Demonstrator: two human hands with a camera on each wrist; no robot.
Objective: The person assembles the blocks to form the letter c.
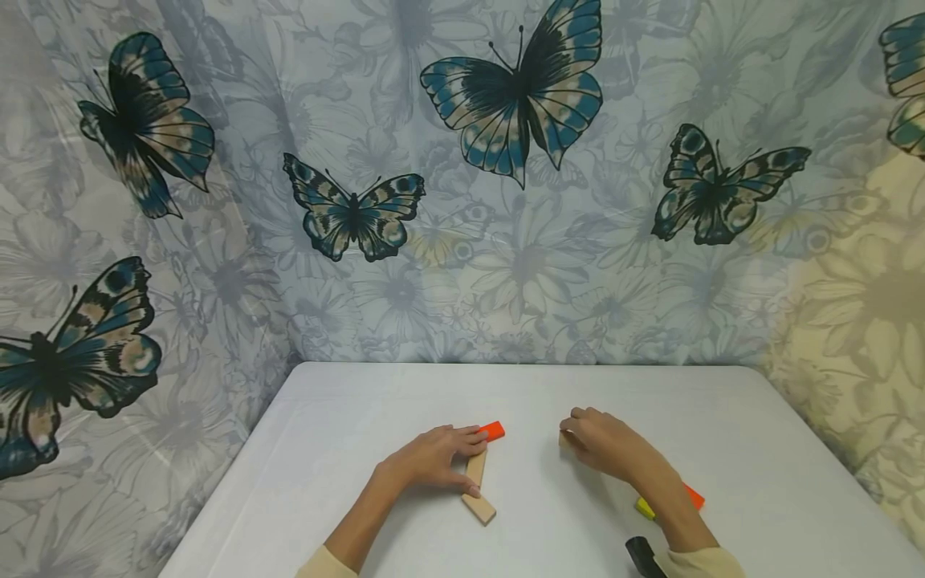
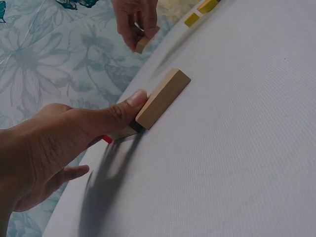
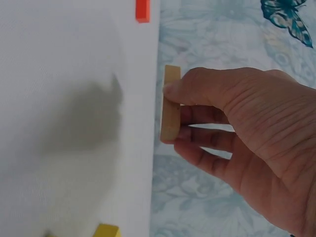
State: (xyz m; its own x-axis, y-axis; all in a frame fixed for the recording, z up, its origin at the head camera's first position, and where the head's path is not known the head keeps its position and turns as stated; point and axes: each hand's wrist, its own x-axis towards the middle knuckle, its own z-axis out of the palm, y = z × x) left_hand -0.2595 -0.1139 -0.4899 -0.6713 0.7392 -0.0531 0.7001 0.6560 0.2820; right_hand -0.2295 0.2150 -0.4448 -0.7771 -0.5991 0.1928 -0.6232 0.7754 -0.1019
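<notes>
My left hand [image 1: 433, 457] lies over a short line of blocks, its fingers stretched toward an orange-red block [image 1: 494, 431] at the far end. A plain wooden block [image 1: 475, 468] is between those fingers and the thumb. In the left wrist view the thumb tip touches the end of a nearer wooden block [image 2: 164, 98], which sits at an angle to the line. My right hand [image 1: 610, 441] pinches another wooden block [image 3: 171, 113] between thumb and fingers. That block is held above the white table, apart from the line, with a shadow below.
To the right, partly behind my right forearm, are a yellow block [image 1: 645, 507] and an orange-red block [image 1: 695, 496]. A black object [image 1: 643, 555] shows beside the right sleeve. Butterfly-patterned cloth [image 1: 527, 305] hangs behind the white table [image 1: 325, 417].
</notes>
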